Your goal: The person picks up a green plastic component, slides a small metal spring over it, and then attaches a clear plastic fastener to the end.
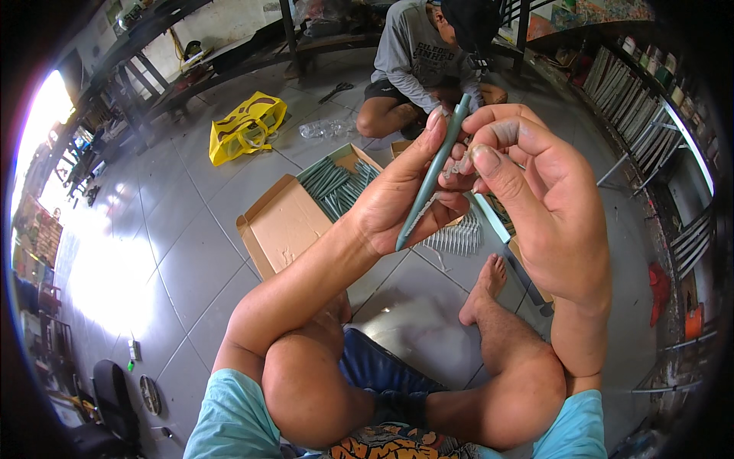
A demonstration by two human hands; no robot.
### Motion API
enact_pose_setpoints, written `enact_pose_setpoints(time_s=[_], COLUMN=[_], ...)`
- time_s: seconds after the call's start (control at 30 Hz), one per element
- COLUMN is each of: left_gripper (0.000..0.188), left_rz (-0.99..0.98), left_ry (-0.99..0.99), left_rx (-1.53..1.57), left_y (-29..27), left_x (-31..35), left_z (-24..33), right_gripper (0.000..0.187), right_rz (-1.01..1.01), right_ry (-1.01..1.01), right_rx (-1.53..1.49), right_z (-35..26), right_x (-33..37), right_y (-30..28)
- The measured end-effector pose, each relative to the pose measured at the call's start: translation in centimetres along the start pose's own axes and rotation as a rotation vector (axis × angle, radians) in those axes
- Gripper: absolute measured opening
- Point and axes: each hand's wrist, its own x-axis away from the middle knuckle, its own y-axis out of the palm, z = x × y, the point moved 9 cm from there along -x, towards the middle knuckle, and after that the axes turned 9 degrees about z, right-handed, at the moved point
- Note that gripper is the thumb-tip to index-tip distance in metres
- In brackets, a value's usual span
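My left hand (397,195) grips a long grey-green pen barrel (432,176), held up close to the camera and tilted, its pointed tip low. My right hand (535,199) pinches a small metal spring-like piece (457,164) against the barrel's upper half, with thumb and fingers closed on it. Below my hands an open cardboard box (287,222) on the tiled floor holds several more grey-green barrels (336,183). A row of thin pen refills (455,239) lies on the floor beside the box.
Another person (424,61) sits on the floor opposite me. A yellow bag (246,128) and a clear plastic bottle (325,128) lie on the grey tiles. Shelves line the right wall, benches the left. My bare legs and foot (482,287) are folded below.
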Motion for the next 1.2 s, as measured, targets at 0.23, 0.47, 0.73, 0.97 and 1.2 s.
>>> enact_pose_setpoints(time_s=[0.23,0.47,0.73,0.97,1.2], left_gripper=[0.035,0.066,0.073,0.074,0.074], left_rz=[-0.034,-0.132,-0.089,-0.068,-0.066], left_ry=[-0.016,-0.006,0.049,0.070,0.050], left_rx=[-0.008,-0.007,-0.132,-0.158,-0.186], left_y=[-0.20,0.02,-0.40,-0.29,-0.38], left_x=[0.19,-0.19,-0.44,-0.33,-0.31], left_z=[0.07,-0.17,-0.03,0.04,-0.08], right_gripper=[0.013,0.013,0.013,0.013,0.013], right_rz=[-0.002,-0.009,0.010,0.014,0.011], right_ry=[0.026,-0.007,0.007,0.007,-0.010], right_rx=[-0.014,0.003,0.028,0.009,0.035], right_z=[0.07,0.32,0.43,0.59,0.77], right_x=[-0.05,-0.16,-0.18,-0.18,-0.24], right_y=[0.14,-0.20,-0.07,-0.12,-0.24])
